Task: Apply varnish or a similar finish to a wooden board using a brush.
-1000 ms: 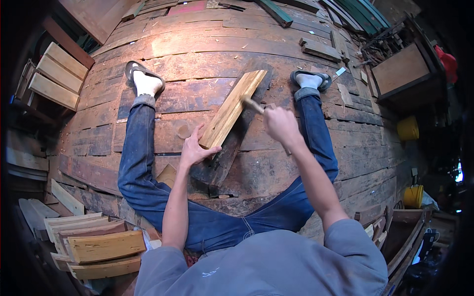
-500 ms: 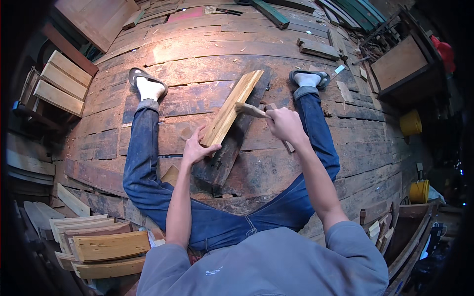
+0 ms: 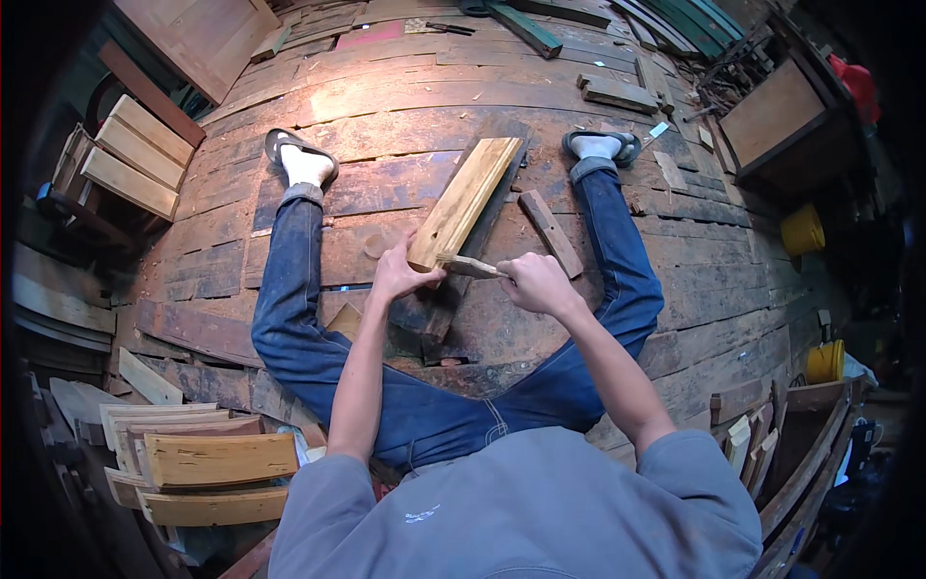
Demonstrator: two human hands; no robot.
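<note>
A pale wooden board point(image 3: 468, 201) with a grooved edge lies slantwise over a dark timber block point(image 3: 502, 129). My left hand point(image 3: 397, 272) grips its near end, thumb on one side and fingers on the other. In my right hand point(image 3: 540, 284) is a flat, pale-handled brush point(image 3: 473, 267). The brush's broad end meets the grooved edge close to my left thumb. A loose brown wood strip point(image 3: 551, 234) rests on the floor beyond my right hand.
Planks form the floor, strewn with sawdust. Curved wooden pieces point(image 3: 224, 458) are stacked at lower left, pale slats point(image 3: 145, 145) at upper left. A dark-framed cabinet point(image 3: 772, 111) and yellow buckets point(image 3: 803, 232) stand at right. My legs lie spread around the board.
My right hand has brought the brush nearer along the grooved edge, down to the board's near end. The board has turned slightly, its face more visible; my left hand still holds it.
</note>
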